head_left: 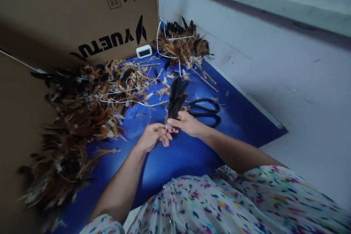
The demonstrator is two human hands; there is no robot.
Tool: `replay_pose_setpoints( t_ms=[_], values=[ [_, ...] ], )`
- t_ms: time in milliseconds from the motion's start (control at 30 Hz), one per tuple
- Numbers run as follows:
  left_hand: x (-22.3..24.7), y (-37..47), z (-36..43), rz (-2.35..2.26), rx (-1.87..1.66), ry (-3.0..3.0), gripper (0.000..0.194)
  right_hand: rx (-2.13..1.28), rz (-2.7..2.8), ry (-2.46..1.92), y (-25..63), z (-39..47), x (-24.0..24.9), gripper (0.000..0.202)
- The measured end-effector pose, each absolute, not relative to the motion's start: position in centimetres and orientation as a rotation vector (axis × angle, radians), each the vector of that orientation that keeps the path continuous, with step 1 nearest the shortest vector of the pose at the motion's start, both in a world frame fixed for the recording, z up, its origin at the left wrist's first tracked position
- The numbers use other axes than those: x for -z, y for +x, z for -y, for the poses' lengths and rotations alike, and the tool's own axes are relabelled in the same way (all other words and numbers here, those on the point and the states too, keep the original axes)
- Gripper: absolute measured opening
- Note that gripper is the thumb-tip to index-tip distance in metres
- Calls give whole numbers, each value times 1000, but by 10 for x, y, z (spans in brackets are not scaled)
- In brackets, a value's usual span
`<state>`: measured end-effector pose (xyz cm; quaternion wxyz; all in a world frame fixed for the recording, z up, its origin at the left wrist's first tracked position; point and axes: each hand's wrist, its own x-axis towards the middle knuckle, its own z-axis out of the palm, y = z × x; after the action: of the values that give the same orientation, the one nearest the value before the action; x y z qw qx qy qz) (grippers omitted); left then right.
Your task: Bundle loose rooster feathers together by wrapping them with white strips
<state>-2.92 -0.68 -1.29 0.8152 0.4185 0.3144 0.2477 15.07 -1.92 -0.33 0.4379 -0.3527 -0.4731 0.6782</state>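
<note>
A small bunch of dark feathers [177,93] points away from me, its pale quill ends low between my hands. My right hand [186,122] is closed around the lower part of the bunch. The fingers of my left hand [155,136] pinch at the whitish quill ends, just left of the right hand. Just beyond my right hand lie scissors with black loop handles [205,109] on the blue tabletop [164,168]; their blades are partly hidden behind the feathers and hand.
Loose brown and black feathers [90,113] heap along the left. A feather bundle [183,44] with thin sticks [204,79] lies at the back. White string [134,101] crosses the table. A small white digital device [144,51] stands by a large cardboard box [82,11]; a wall [233,55] borders the right.
</note>
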Motion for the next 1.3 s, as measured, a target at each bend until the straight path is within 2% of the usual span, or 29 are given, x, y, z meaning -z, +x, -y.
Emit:
replay_pose_setpoints(
  t_ms=[267,700,1000,1300],
  values=[
    [11,-33,4,-608,-476,833,46,-1603,1377,-921,157,18,-2,46],
    [9,-26,5,-771,-508,873,43,-1414,1639,-974,161,14,6,48],
    [12,-15,11,-799,-716,968,39,-1319,1685,-1059,162,10,-1,50],
    [15,-18,0,-846,-1030,891,41,-1313,1509,-1139,180,-9,-22,35]
  ],
)
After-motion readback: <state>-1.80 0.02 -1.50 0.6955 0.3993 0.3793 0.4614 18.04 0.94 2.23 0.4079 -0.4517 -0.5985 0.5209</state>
